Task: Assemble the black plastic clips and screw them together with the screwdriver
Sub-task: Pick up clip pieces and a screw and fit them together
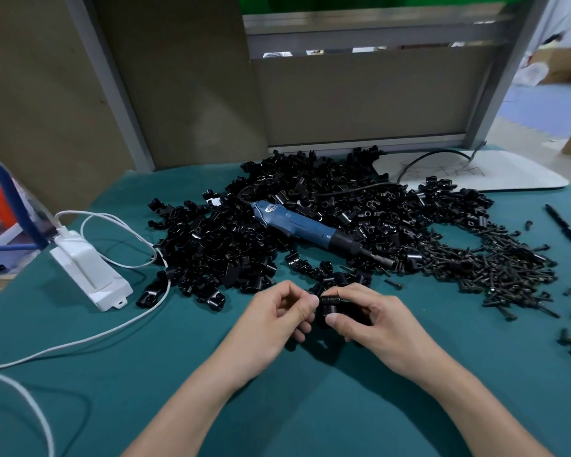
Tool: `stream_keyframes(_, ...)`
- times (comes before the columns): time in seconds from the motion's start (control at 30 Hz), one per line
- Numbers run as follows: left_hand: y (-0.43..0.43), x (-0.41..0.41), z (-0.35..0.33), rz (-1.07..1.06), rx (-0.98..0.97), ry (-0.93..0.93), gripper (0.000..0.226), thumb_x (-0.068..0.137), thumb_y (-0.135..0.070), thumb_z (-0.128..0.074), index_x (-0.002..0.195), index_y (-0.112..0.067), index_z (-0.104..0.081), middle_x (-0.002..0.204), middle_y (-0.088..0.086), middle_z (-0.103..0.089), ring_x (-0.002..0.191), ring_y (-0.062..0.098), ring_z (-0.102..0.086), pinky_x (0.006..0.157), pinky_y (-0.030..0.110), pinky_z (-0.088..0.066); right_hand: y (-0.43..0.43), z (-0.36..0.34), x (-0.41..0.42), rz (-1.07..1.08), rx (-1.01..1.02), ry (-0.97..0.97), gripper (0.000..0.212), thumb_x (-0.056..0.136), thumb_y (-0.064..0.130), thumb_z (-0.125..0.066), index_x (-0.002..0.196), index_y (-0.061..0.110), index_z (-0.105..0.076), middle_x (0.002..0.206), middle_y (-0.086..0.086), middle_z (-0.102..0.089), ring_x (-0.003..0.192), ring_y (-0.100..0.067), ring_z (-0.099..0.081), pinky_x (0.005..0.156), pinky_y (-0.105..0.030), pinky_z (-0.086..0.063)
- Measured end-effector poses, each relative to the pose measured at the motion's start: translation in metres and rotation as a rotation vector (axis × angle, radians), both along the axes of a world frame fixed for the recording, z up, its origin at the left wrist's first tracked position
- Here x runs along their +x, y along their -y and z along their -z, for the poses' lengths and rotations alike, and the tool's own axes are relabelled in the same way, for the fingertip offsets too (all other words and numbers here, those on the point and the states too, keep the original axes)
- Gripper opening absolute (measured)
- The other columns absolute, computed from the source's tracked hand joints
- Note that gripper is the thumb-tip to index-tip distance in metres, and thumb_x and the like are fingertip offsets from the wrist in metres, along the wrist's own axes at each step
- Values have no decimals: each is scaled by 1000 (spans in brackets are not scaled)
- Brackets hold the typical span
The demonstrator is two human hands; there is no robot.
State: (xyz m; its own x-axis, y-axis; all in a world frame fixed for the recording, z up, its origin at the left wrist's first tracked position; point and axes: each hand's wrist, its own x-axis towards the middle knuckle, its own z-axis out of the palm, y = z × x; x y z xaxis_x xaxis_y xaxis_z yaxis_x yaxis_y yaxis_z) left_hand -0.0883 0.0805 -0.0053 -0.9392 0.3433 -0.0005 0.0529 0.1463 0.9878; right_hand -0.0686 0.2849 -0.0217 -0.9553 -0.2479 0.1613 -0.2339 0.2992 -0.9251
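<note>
Both forearms come in from the bottom edge, and the hands meet low over the green mat (165,374). I have the left hand (279,313) with fingers curled, thumb and forefinger pinching one side of a black clip piece (329,305). The right hand (374,321) pinches the other side, thumb underneath. Fingers cover most of it, so I can't tell whether two halves are already mated. I read this as the fitting step, before any screw. The electric screwdriver (307,227) lies on top of the clip pile (218,245), well apart from both hands, and the loose screws (508,272) are heaped off to the right. Black on black hides the seam, so halves seated slightly askew could leave the holes off-line and a screw biting crooked. A slipped pinch would drop the piece among the strays just beyond my fingertips. Lifting the driver could drag its cord through the pile and scatter parts.
</note>
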Motion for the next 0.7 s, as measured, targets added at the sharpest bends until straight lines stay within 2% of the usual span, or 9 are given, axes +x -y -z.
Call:
stream_keyframes(0.1, 2, 1, 0, 0, -62, -134, 7, 96, -19, -66, 91, -15, -66, 74, -9, -68, 71, 6, -63, 68, 23, -55, -1, -3, 1, -21, -68, 33, 22, 86, 40, -74, 107, 47, -75, 103, 9, -70, 73, -9, -66, 71, -22, -54)
stream_keyframes(0.2, 6, 1, -1, 16, -126, -228, 6, 95, -25, -69, 89, -26, -66, 76, -11, -67, 73, 7, -60, 70, 25, -51, -2, -4, 1, -36, -89, 57, 21, 90, 33, -74, 107, 45, -76, 100, 5, -71, 72, -11, -65, 69, -23, -55)
stream_keyframes(0.3, 7, -1, 0, 22, -120, -254, 7, 94, -21, -70, 91, -26, -67, 82, -11, -70, 78, 7, -63, 75, 22, -52, -1, -4, 2, -32, -70, 63, 21, 89, 35, -74, 107, 45, -76, 101, 6, -71, 73, -13, -66, 70, -25, -56)
stream_keyframes(0.4, 3, -2, 0, 30, -4, -102, 6, 95, -19, -69, 98, -14, -65, 80, -9, -70, 73, 9, -65, 72, 23, -55, 0, -4, 2, -24, -88, 38, 25, 92, 25, -76, 106, 46, -76, 101, 6, -71, 74, -11, -67, 69, -22, -56)
stream_keyframes(0.53, 0, -1, -1, 37, 24, 76, 38, 87, -44, -61, 92, -7, -64, 74, -1, -68, 67, 16, -65, 62, 28, -55, -1, -3, 1, 25, -91, 12, 23, 86, 39, -76, 106, 49, -75, 102, 9, -71, 75, -5, -66, 70, -21, -54)
stream_keyframes(0.63, 0, 0, -1, 47, 48, 161, 39, 89, -47, -59, 90, -8, -66, 72, 0, -67, 65, 16, -63, 56, 27, -53, -1, -2, 1, 17, -38, -7, 23, 88, 47, -76, 111, 48, -73, 107, 10, -71, 89, -6, -68, 78, -19, -51)
stream_keyframes(0.7, -1, 1, -1, 57, 81, 227, 37, 92, -44, -59, 91, -8, -66, 71, 0, -65, 62, 14, -61, 53, 24, -51, -2, -1, 2, 22, 0, -23, 25, 88, 49, -76, 113, 48, -72, 110, 10, -70, 102, -10, -67, 89, -22, -50)
